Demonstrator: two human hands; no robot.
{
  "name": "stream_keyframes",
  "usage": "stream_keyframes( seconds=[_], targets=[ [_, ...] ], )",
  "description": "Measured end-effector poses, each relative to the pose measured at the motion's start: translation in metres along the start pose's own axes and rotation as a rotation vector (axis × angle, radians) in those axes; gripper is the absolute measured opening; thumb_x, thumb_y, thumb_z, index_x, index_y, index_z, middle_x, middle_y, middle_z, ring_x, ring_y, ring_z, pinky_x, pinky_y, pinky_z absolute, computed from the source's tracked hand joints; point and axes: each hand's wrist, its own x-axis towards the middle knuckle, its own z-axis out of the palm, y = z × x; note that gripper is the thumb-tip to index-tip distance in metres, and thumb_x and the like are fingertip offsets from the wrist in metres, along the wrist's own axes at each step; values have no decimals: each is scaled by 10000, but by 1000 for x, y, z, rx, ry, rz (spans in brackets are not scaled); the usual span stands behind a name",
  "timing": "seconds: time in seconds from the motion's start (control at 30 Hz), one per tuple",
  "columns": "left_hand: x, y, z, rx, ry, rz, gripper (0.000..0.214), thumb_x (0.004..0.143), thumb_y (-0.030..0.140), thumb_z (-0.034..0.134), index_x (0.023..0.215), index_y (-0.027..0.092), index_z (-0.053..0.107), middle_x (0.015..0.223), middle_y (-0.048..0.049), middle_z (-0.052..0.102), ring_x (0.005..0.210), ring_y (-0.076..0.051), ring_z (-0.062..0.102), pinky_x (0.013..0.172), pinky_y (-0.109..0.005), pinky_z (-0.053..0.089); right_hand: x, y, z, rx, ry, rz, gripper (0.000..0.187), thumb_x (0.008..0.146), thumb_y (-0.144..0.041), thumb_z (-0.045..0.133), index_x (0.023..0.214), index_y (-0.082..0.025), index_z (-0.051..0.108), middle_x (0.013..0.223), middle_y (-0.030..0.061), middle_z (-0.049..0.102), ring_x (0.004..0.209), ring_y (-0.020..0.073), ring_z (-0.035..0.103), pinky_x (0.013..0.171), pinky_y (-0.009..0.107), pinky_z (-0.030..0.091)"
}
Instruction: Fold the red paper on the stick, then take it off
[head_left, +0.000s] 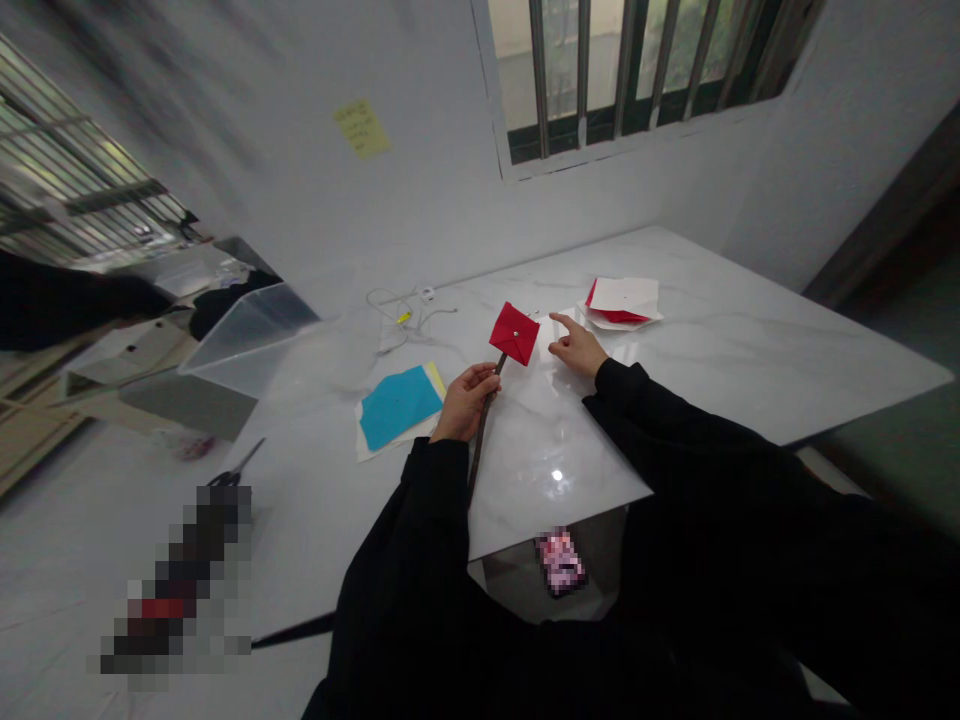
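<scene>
Stick (481, 440) in closed left grip (465, 402), red paper pinwheel (514, 333) atop; right grip (577, 348) open nearby; wall note (362, 129) illegible.

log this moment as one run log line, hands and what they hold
left hand: dark stick with red paper pinwheel | right hand: empty, index finger extended | nearby: blue paper, red-and-white paper stack

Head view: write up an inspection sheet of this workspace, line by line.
Surface: white marble-look table, glossy.
Job's things: red paper pinwheel on a dark stick.
Clutter: blue paper, red-and-white folded paper, scissors.
Hands: left hand grips the stick; right hand points, beside the pinwheel, not touching it.
Cables: white cable looped loosely on the table.
Surroundings: barred window, yellow sticky note on the wall, clear plastic box at left.
</scene>
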Motion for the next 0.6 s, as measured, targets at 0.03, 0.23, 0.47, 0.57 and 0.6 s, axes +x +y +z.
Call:
stream_keyframes(
  seconds=[0.03, 0.23, 0.47, 0.57, 0.6],
  targets=[
    [0, 0, 0, 2, 0, -2, 448, 620, 342, 913, 987, 174, 716, 785, -5, 649, 715, -129, 585, 680, -276, 435, 0, 0, 0, -1, -1, -5, 743, 792, -250, 567, 1526, -151, 514, 621, -34, 603, 639, 190, 553, 805, 336, 465],
    [-1, 1, 1, 2, -9, 0, 449, 610, 334, 917, 979, 171, 720, 778, 0, 648, 708, -125, 584, 676, -273, 437, 1, -1, 1, 2, -56, -40, 585, 783, -212, 564, 1356, -161, 671, 578, -53, 572, 584, 151, 494, 772, 298, 441],
    [-1, 1, 1, 4, 0, -8, 443, 610, 329, 909, 977, 176, 713, 799, -8, 658, 711, -130, 581, 683, -282, 438, 2, -2, 0, -33, -10, 22, 506, 782, -202, 586, 1268, -155, 718, 598, -37, 600, 608, 155, 520, 765, 294, 444],
    [-1, 1, 1, 8, -3, -2, 451, 604, 331, 909, 978, 174, 713, 804, -9, 657, 710, -130, 578, 681, -283, 432, 0, -2, 0, -7, 6, -22, 633, 789, -196, 587, 1419, -173, 634, 593, -50, 601, 615, 157, 532, 773, 289, 446],
    [-1, 1, 2, 9, -5, -1, 448, 604, 331, 910, 975, 175, 713, 804, -7, 656, 709, -129, 578, 682, -283, 431, 0, -2, -1, -4, 2, -38, 651, 791, -193, 584, 1441, -184, 621, 590, -52, 599, 611, 156, 528, 770, 287, 444]
  ],
)
